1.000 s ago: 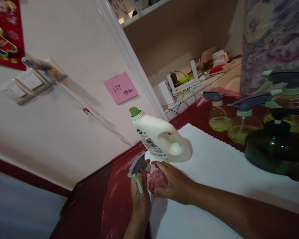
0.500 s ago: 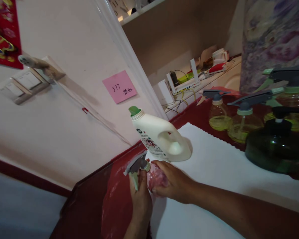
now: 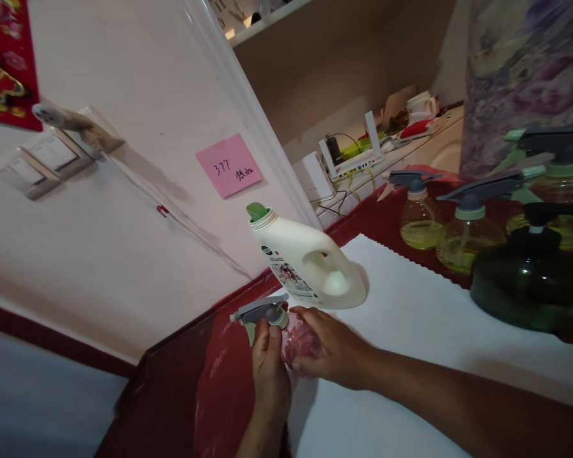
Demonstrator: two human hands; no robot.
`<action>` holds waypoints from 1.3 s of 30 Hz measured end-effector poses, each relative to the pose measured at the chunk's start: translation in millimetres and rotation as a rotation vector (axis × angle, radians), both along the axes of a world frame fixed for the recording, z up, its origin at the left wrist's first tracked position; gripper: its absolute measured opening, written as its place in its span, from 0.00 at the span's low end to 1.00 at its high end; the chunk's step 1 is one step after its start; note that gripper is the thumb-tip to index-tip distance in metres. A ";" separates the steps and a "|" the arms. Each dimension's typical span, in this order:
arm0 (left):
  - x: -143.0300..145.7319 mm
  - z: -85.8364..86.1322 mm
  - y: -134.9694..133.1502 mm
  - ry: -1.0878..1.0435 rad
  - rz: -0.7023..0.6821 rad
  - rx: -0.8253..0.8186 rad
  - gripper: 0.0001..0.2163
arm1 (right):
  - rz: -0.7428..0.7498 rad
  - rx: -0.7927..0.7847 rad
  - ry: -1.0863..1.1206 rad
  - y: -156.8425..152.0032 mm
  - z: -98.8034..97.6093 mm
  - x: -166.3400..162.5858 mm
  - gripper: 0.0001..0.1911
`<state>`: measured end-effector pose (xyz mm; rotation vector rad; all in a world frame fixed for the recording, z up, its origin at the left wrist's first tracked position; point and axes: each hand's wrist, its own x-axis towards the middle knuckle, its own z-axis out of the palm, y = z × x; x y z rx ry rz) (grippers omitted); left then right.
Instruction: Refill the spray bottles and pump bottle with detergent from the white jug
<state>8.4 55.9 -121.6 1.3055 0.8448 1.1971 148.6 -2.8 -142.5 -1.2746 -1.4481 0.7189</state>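
A small see-through spray bottle [image 3: 302,337] with a pinkish look is held tilted between my hands. My right hand [image 3: 337,350] wraps round its body from the right. At its neck, the thumb and fingers of my left hand [image 3: 271,369] pinch the pale green collar under the grey spray head [image 3: 262,310]. The nozzle points left and the light green trigger hangs down. Just behind stands a cream jug [image 3: 305,254] with a handle, a printed label and a green spout insert in its uncapped mouth.
White paper [image 3: 396,305] covers part of the red tabletop [image 3: 219,381]. To the right stand several spray bottles [image 3: 470,238] with yellow liquid and a dark green pump bottle [image 3: 525,277]. A wall with a pink note [image 3: 229,165] borders the left side; a white router [image 3: 351,162] is behind.
The spray head has turned at the bottle's neck, its nozzle swinging up and left. My left thumb and fingers have shifted on the collar; my right hand stays in place.
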 end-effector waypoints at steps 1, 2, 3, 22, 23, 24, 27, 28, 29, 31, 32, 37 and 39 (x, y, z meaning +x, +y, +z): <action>-0.5 -0.7 0.5 -0.014 -0.008 0.007 0.23 | 0.002 0.002 0.002 -0.4 1.1 0.0 0.45; -0.3 -0.8 1.0 -0.030 -0.011 0.016 0.23 | 0.007 0.006 0.004 -0.8 2.3 0.1 0.45; 0.6 -0.4 1.4 -0.039 -0.010 0.027 0.24 | 0.011 0.011 0.005 -1.2 3.6 0.2 0.45; 4.9 1.3 -1.5 -0.021 0.090 0.065 0.28 | 0.015 0.028 0.014 -1.7 7.0 0.1 0.45; 5.4 2.1 -1.8 -0.011 0.096 0.076 0.29 | 0.015 0.035 0.014 -1.6 6.7 0.1 0.45; 5.8 2.9 -2.2 -0.002 0.097 0.080 0.29 | 0.013 0.043 0.012 -1.4 6.0 -0.1 0.45; 6.3 5.1 -3.7 0.018 0.087 0.068 0.28 | -0.001 0.068 0.004 -0.7 3.0 -1.3 0.44; 6.2 5.4 -4.1 0.025 0.084 0.062 0.28 | -0.013 0.074 0.003 -0.4 2.1 -2.1 0.44; 6.0 5.6 -4.5 0.034 0.081 0.063 0.27 | -0.026 0.081 0.006 -0.2 1.4 -2.9 0.45; 5.5 5.4 -5.3 0.064 0.074 0.081 0.26 | -0.059 0.151 -0.021 -0.2 1.8 -4.4 0.50; 5.2 5.2 -5.8 0.075 0.073 0.093 0.25 | -0.080 0.227 -0.062 -0.5 3.0 -5.0 0.53; 5.2 4.4 -7.4 0.049 0.019 0.083 0.20 | -0.106 0.645 -0.395 -5.3 17.7 -5.8 0.56; 5.6 4.0 -7.6 0.026 -0.003 0.089 0.19 | -0.089 0.640 -0.436 -7.3 23.4 -6.0 0.55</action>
